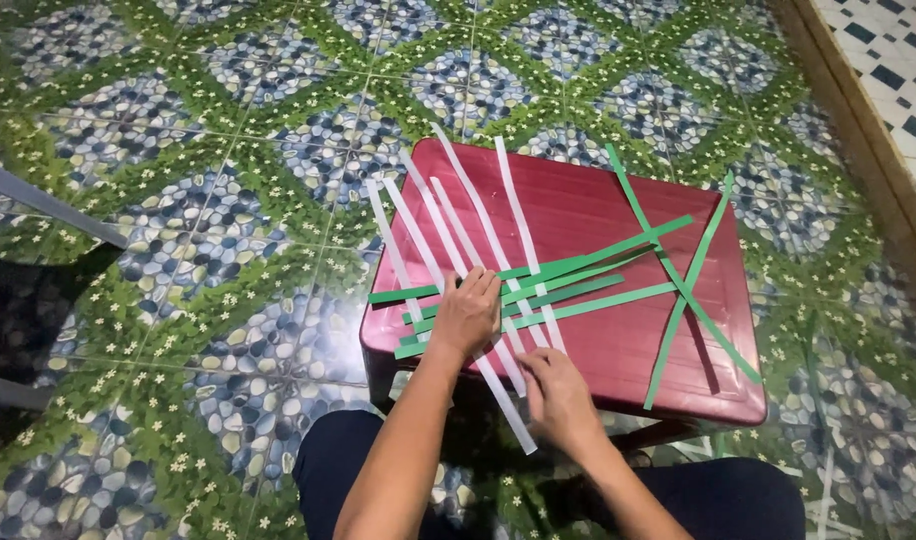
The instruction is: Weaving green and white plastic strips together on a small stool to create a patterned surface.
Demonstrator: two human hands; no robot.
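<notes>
Head view is showing a person sitting at a low dark-red plastic desk point(618, 215), weaving paper strips on its top. Left hand point(467, 312) is pressing flat, fingers together, on the crossing near the desk's left front edge, pinning strips w/o gripping any. Right hand point(556, 395) is sitting at the desk's front edge, fingers pinching the lower end of a white strip point(508, 405) that is hanging past that edge.

Progress, judging by the layout: early. White strips point(448, 215) are fanning from the desk's back-left toward its front; green strips point(568, 285) are crossing them approx. sideways at the desk's middle. Only a small patch under the left hand is looking interlaced; the ends are lying loose. Three more green strips point(693, 290) are crossing each other toward the desk's right side, not woven in.

No containers are showing. Patterned tile floor point(228, 250) is surrounding the desk.
</notes>
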